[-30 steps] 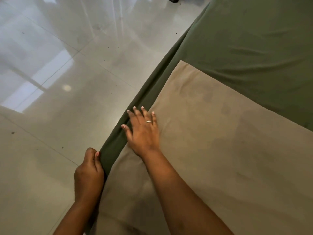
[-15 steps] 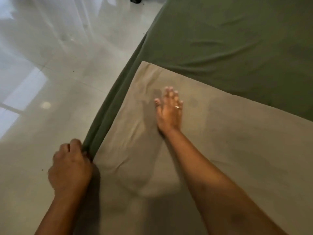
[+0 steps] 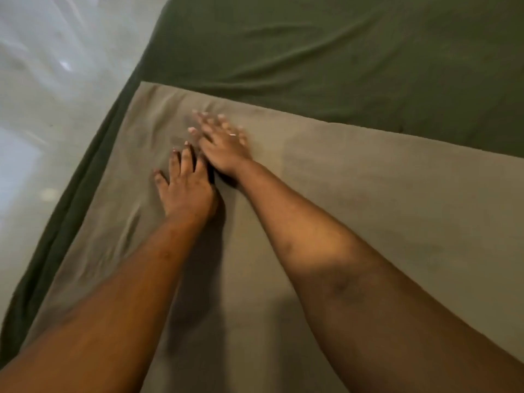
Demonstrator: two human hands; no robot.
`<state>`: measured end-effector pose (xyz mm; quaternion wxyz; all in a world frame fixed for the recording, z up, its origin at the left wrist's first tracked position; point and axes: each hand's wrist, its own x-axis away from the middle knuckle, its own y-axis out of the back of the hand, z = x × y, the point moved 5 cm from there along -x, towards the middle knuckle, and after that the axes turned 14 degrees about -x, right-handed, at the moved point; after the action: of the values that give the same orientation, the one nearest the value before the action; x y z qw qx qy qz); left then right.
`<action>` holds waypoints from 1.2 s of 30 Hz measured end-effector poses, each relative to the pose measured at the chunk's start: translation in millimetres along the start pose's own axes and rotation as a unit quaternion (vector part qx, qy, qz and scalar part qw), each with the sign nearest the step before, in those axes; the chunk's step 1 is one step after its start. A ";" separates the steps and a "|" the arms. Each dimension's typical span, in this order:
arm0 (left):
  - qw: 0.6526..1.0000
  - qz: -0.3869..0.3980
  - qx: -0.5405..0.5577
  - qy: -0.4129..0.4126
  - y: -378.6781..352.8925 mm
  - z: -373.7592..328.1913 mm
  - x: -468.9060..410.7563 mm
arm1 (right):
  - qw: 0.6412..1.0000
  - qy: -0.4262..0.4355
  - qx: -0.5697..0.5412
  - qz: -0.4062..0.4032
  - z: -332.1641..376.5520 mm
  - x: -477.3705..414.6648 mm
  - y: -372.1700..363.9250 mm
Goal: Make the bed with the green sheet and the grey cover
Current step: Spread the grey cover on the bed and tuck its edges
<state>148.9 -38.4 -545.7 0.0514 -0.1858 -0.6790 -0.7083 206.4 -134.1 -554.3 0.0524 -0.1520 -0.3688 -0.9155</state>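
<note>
The green sheet (image 3: 340,58) covers the bed and hangs over its left side. The grey cover (image 3: 382,199) lies flat over the near part of the bed, its far edge running from upper left to right. Both of my hands rest palm down on the cover near its far left corner. My left hand (image 3: 185,188) lies flat with fingers spread. My right hand (image 3: 222,144) sits just beyond it, fingers apart and blurred, a ring on one finger. Small wrinkles show in the cover left of my hands.
A glossy pale tiled floor (image 3: 48,89) lies to the left of the bed, with bright reflections. The green sheet's side edge (image 3: 85,182) drops toward the floor there.
My left hand has let go of the sheet's edge at the bedside and moved up onto the grey cover beside my right hand. My right hand has slid farther toward the cover's far corner.
</note>
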 end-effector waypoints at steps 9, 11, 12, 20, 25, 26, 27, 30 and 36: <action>0.990 0.017 -0.041 -0.131 0.9 -191.8 -7.3 | 0.989 -0.014 0.122 -0.077 -147.0 69.8 130.7; 0.988 0.001 -0.036 -0.151 -4.1 -238.2 -6.9 | 0.982 -0.055 0.155 -0.092 -204.7 94.1 163.2; 0.986 -0.001 -0.034 -0.163 -6.1 -261.1 -5.4 | 0.977 -0.074 0.169 -0.104 -231.1 106.9 179.0; 0.977 0.045 -0.045 -0.203 -33.0 -396.8 8.4 | 0.921 -0.259 0.149 -0.251 -400.2 215.0 285.0; 0.976 0.054 -0.042 -0.206 -40.4 -398.3 0.5 | 0.879 -0.339 0.112 -0.315 -434.4 240.5 305.5; 0.977 0.054 -0.037 -0.204 -39.6 -397.9 1.1 | 0.873 -0.348 0.104 -0.326 -430.8 240.2 303.2; 0.977 0.051 -0.031 -0.204 -39.0 -397.9 1.8 | 0.870 -0.352 0.095 -0.332 -425.0 238.6 298.1; 0.977 0.009 -0.011 -0.211 -34.3 -391.7 7.2 | 0.883 -0.325 0.087 -0.328 -397.7 231.8 272.6; 0.969 -0.121 -0.044 -0.213 -30.1 -301.6 28.2 | 0.931 -0.219 0.116 -0.270 -318.8 207.3 203.4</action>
<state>54.8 -327.1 -567.4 -0.1886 -0.2509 -0.6599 -0.6827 -24.3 -498.1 -571.9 -0.2613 -0.2363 -0.5015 -0.7902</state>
